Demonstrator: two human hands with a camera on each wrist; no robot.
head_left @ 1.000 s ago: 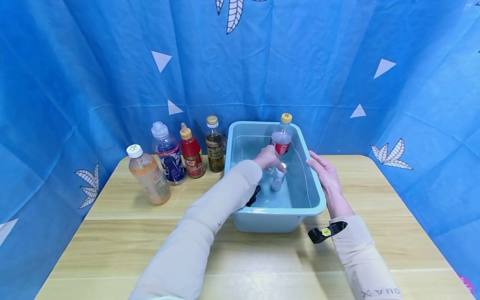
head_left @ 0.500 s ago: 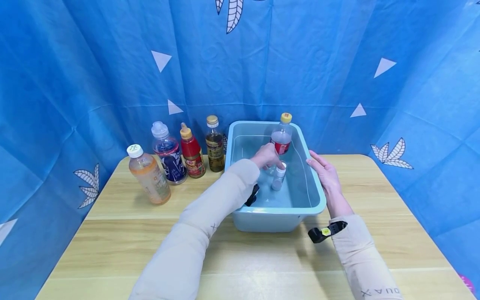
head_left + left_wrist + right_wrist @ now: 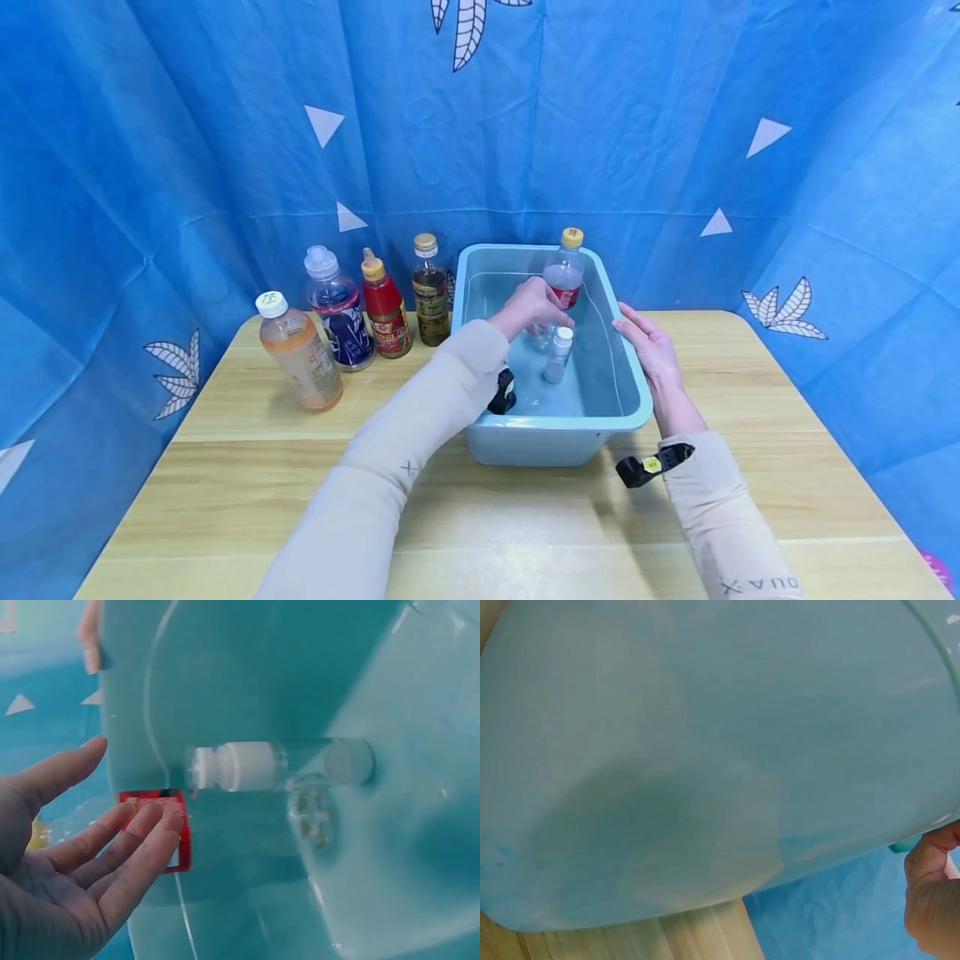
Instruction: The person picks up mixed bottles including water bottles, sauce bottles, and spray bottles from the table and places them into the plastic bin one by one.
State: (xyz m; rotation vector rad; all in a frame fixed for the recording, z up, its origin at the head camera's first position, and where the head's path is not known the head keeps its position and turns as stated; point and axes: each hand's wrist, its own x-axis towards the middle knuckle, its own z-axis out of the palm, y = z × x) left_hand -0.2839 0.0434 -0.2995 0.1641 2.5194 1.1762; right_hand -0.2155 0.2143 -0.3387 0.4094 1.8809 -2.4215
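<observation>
A light blue plastic tub (image 3: 536,442) stands on the table. My left hand (image 3: 534,304) is inside it, fingers loosely spread and holding nothing in the left wrist view. Just below that hand is a small clear bottle with a white cap (image 3: 557,357), upright on the tub floor and apart from the fingers. A clear bottle with a red label and yellow cap (image 3: 564,275) stands behind, partly hidden by the left hand. My right hand (image 3: 651,346) grips the tub's right rim, thumb on the edge and fingers outside.
To the left of the tub stand an orange-tinted bottle (image 3: 300,354), a blue-labelled bottle (image 3: 339,312), a red sauce bottle (image 3: 386,308) and a dark bottle with a gold label (image 3: 430,296). A blue curtain (image 3: 637,150) hangs behind the wooden table (image 3: 247,492).
My left hand has come off the small bottle's white cap and moved slightly up and left. The small bottle stays upright in the tub. The right hand has kept its place.
</observation>
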